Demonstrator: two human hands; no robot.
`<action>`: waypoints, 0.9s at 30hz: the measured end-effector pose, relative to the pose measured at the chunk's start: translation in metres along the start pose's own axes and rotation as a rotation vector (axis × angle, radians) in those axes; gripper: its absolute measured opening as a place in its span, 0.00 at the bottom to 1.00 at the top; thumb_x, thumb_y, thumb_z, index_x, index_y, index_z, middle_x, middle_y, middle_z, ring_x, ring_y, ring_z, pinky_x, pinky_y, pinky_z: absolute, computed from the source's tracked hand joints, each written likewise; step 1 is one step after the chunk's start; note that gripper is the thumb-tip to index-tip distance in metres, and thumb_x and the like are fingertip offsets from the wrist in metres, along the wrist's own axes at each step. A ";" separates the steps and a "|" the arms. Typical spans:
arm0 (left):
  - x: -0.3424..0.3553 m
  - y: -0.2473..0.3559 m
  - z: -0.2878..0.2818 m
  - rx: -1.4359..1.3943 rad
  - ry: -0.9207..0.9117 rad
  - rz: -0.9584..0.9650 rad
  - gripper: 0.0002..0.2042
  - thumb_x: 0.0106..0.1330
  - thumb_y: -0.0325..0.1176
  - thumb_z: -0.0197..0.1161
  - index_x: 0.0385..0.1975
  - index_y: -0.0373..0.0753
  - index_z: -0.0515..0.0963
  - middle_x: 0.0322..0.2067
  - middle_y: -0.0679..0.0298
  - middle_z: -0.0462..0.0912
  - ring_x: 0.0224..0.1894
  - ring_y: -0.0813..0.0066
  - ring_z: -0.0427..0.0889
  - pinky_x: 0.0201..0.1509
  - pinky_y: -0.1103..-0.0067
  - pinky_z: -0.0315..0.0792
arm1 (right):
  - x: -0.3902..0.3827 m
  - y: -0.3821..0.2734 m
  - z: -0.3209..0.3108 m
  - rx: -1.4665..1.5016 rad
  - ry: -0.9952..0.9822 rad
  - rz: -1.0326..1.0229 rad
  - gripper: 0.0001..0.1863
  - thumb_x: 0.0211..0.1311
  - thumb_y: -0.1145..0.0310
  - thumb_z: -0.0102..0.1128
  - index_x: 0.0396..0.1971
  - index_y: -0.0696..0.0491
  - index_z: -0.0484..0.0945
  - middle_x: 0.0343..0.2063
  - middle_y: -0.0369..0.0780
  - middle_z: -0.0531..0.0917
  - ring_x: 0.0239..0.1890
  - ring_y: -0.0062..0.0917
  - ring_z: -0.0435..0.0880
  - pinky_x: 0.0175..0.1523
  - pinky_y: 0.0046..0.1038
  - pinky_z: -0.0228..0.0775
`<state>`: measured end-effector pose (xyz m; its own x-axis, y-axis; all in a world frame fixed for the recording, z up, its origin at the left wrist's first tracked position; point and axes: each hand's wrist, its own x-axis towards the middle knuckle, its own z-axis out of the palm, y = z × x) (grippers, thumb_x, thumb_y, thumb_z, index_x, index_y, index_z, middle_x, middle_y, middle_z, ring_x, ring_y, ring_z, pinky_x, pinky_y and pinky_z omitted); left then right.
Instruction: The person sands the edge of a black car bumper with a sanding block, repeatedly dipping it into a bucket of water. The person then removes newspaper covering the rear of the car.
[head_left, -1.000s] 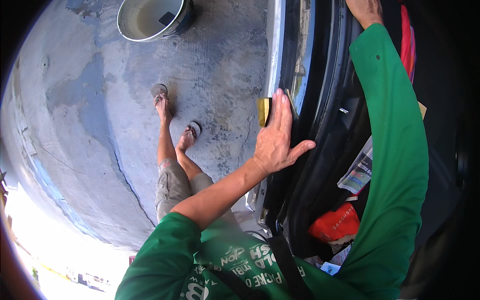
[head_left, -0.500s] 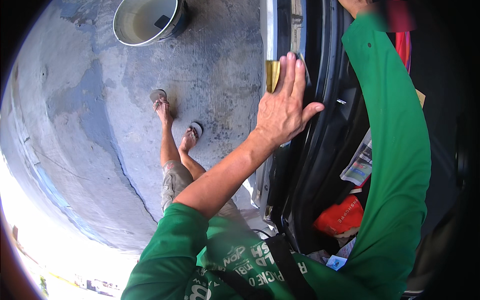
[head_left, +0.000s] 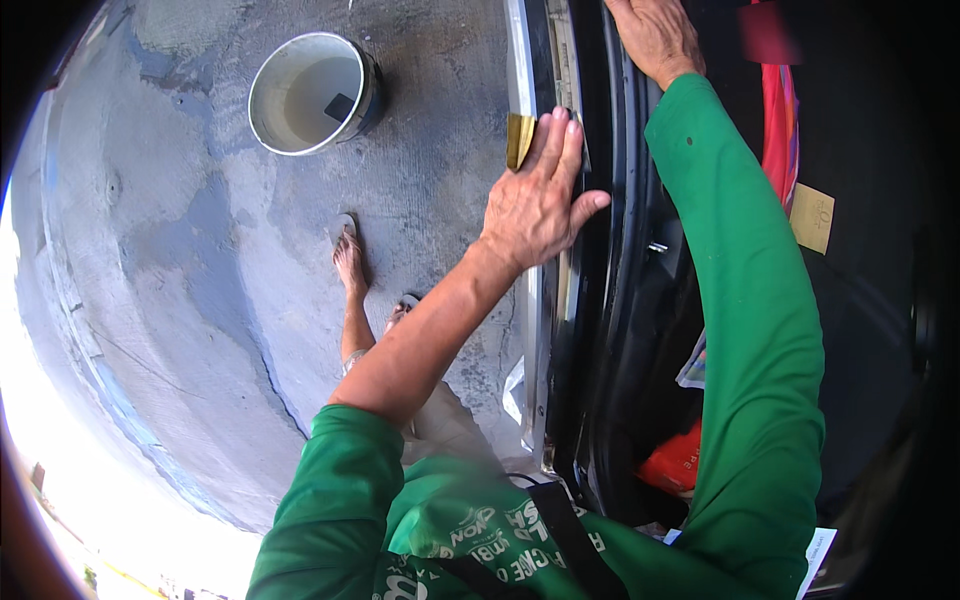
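My left hand (head_left: pixel 535 200) presses a yellow sponge (head_left: pixel 519 138) flat against the silver edge of an open car door (head_left: pixel 528 330), fingers stretched along the edge. Only a corner of the sponge shows past my fingertips. My right hand (head_left: pixel 655 35) grips the black door frame (head_left: pixel 610 330) higher up, at the top of the view, its green sleeve running down the right side.
A white bucket (head_left: pixel 355 110) holding water stands on the wet concrete ground (head_left: pixel 180 260) at the upper left. My feet in sandals (head_left: pixel 345 235) stand left of the door. A red bag (head_left: pixel 675 462) and papers lie in the dark car interior.
My left hand has slid with the sponge farther up along the door edge. The bucket appears lower in view as my head shifted.
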<state>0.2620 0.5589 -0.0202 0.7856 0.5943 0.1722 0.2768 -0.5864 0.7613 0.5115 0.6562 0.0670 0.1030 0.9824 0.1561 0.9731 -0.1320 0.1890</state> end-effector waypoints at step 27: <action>-0.045 -0.677 0.016 0.208 -0.657 -0.698 0.17 0.65 0.32 0.57 0.50 0.51 0.88 0.45 0.51 0.89 0.50 0.47 0.88 0.55 0.60 0.81 | -0.183 0.116 -0.089 -0.600 -0.015 -0.052 0.35 0.59 0.90 0.63 0.69 0.65 0.70 0.43 0.46 0.86 0.36 0.36 0.81 0.47 0.35 0.76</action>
<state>0.0488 0.9201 -0.5533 0.5426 0.4569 -0.7049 0.8386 -0.3423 0.4237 0.5876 0.4490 0.1466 0.0659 0.9907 0.1188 0.6913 -0.1312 0.7106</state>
